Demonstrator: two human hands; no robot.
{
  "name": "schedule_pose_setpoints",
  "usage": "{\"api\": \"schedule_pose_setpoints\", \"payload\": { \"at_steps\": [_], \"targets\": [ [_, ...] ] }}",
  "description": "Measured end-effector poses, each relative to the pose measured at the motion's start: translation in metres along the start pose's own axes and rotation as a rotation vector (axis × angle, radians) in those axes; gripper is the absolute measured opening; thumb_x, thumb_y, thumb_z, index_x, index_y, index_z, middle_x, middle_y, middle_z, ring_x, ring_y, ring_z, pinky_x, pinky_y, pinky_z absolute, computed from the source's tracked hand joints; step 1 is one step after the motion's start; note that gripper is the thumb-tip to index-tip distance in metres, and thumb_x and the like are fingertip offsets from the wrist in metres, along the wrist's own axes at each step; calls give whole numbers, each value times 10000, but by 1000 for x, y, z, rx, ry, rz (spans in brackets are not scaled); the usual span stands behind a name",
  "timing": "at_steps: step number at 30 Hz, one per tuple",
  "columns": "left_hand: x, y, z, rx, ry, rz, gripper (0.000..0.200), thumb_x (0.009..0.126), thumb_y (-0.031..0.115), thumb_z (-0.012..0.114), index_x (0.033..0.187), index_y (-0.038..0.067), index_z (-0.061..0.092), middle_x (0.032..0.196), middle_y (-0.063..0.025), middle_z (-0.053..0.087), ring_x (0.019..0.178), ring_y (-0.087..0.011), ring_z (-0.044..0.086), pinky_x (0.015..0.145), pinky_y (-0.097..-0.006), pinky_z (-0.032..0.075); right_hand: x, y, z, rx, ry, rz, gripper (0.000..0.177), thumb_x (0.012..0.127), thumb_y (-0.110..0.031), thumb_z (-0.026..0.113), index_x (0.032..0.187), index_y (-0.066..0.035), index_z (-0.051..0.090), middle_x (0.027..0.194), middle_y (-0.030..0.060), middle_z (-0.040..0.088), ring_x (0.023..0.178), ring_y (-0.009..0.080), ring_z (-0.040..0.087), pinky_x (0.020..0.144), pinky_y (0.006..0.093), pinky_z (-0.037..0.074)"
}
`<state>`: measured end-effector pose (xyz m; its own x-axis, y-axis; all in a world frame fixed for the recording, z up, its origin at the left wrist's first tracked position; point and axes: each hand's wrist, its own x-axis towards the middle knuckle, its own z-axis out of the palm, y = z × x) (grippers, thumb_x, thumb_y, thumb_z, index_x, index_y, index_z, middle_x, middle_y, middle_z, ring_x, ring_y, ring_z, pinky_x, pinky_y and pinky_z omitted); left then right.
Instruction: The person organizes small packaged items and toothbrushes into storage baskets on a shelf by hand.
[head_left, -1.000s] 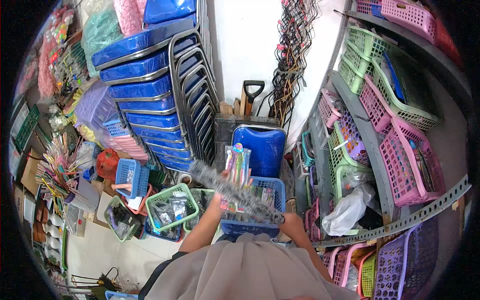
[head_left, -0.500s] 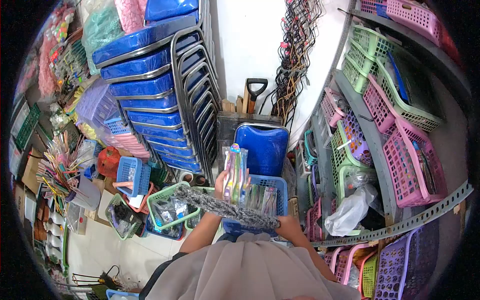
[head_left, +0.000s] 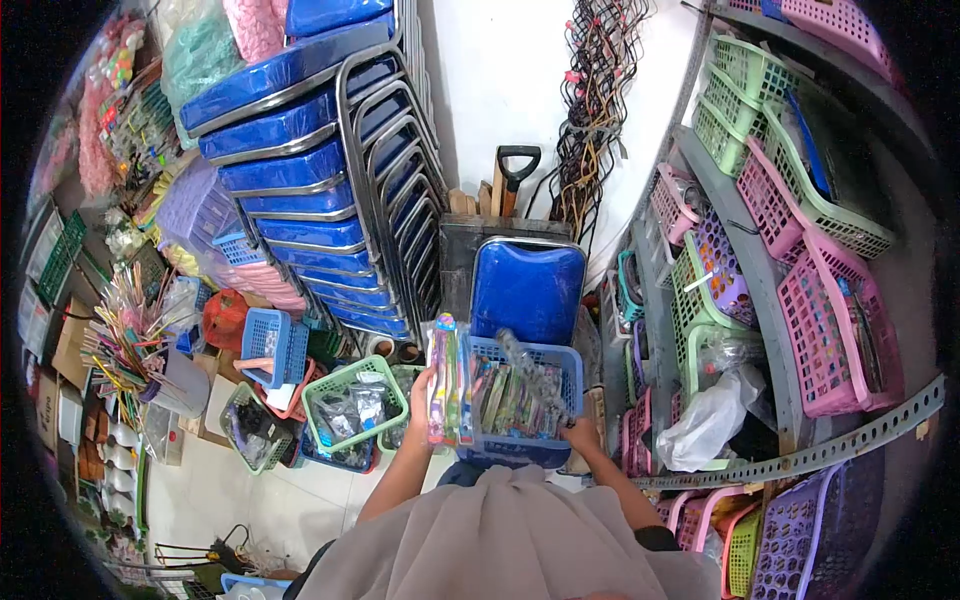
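Note:
My left hand (head_left: 421, 402) is closed around a bundle of packaged toothbrushes (head_left: 450, 388), held upright at the left side of a blue basket (head_left: 520, 456). Their handles are yellow, green, purple and pink inside clear wrapping. My right hand (head_left: 577, 434) grips one end of a grey fluffy duster (head_left: 534, 372) at the basket's right front corner. The duster is smeared by motion and slants up and left across the basket. More packaged toothbrushes (head_left: 503, 400) stand in the basket, partly hidden behind the duster.
Stacked blue chairs (head_left: 305, 235) rise at left. Beyond the basket stands a blue chair back (head_left: 528, 290). A green basket (head_left: 355, 447) of packets sits on the floor at left. At right, a metal shelf (head_left: 745, 240) holds pink and green baskets, with a white plastic bag (head_left: 705, 425) low down.
The duster has swung from across the front of the toothbrush bundle to above the basket. My left hand has moved the bundle left and down, away from the basket's middle.

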<state>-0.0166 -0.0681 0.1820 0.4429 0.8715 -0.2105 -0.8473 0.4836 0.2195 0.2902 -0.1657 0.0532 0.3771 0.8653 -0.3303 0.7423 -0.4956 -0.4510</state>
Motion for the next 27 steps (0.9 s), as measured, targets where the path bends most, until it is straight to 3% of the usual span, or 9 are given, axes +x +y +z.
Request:
{"api": "schedule_pose_setpoints", "payload": {
  "at_steps": [3, 9, 12, 15, 16, 18, 22, 26, 27],
  "targets": [
    [-5, 2, -14, -16, 18, -10, 524, 858, 284, 461, 1271, -34, 417, 1242, -235, 492, 1123, -354, 510, 985, -516, 375, 9, -9, 9, -105, -170, -78, 454, 686, -318, 704, 1033, -36, 623, 979, 207, 631, 922, 359, 608, 774, 455, 486],
    [-8, 4, -16, 60, 87, -15, 561, 843, 314, 452, 1257, -64, 418, 1248, -242, 491, 1058, -368, 550, 928, -484, 425, 34, -1, 43, 2, -115, -257, 511, 692, -283, 734, 1075, 11, 564, 961, 206, 626, 900, 349, 605, 754, 458, 482],
    [-5, 2, -10, 163, 77, -79, 471, 849, 298, 501, 1176, -40, 507, 1099, -188, 597, 960, -309, 607, 860, -422, 483, 43, 5, 47, 124, -145, -227, 502, 709, -279, 726, 1087, 4, 553, 931, 190, 634, 871, 320, 615, 748, 416, 492],
    [-1, -9, -12, 318, 258, -38, 359, 840, 342, 526, 1001, 33, 612, 846, -96, 656, 688, -228, 638, 645, -349, 527, 47, -3, 36, 133, -65, -289, 401, 768, -332, 666, 1051, -54, 613, 998, 156, 635, 927, 308, 608, 790, 408, 480],
    [1, -13, -12, 323, 246, -50, 359, 840, 342, 526, 1001, 33, 612, 846, -96, 656, 688, -228, 638, 645, -349, 527, 49, -10, 29, 136, -51, -280, 401, 768, -332, 666, 1051, -54, 613, 998, 156, 635, 927, 308, 608, 790, 408, 480],
    [6, -22, -3, 406, 274, -108, 357, 839, 342, 522, 1019, 45, 607, 854, -98, 653, 692, -228, 636, 641, -344, 525, 49, -33, 8, 436, -255, -271, 412, 826, -348, 642, 1038, 1, 587, 886, 111, 642, 806, 181, 606, 700, 295, 482],
    [33, -48, 3, 498, 181, -245, 345, 836, 320, 512, 1054, 63, 585, 889, -88, 648, 715, -219, 633, 656, -341, 525, -9, -96, -98, 978, -620, -131, 430, 887, -462, 533, 1036, -66, 605, 916, 31, 631, 778, 126, 587, 676, 260, 474],
    [29, -94, 88, 642, 79, -191, 370, 869, 301, 454, 1126, 50, 544, 942, -98, 646, 806, -229, 641, 732, -363, 523, -40, -103, -154, 1178, -636, -169, 387, 892, -407, 553, 1070, -65, 584, 897, 13, 627, 775, 96, 578, 661, 234, 463],
    [34, -100, 93, 631, 54, -238, 424, 890, 273, 442, 1262, 70, 435, 1065, -105, 600, 914, -224, 614, 788, -370, 506, -46, -100, -164, 1096, -522, -253, 365, 889, -371, 571, 1088, -66, 571, 909, 11, 625, 784, 91, 576, 666, 224, 459]
  ]
}}
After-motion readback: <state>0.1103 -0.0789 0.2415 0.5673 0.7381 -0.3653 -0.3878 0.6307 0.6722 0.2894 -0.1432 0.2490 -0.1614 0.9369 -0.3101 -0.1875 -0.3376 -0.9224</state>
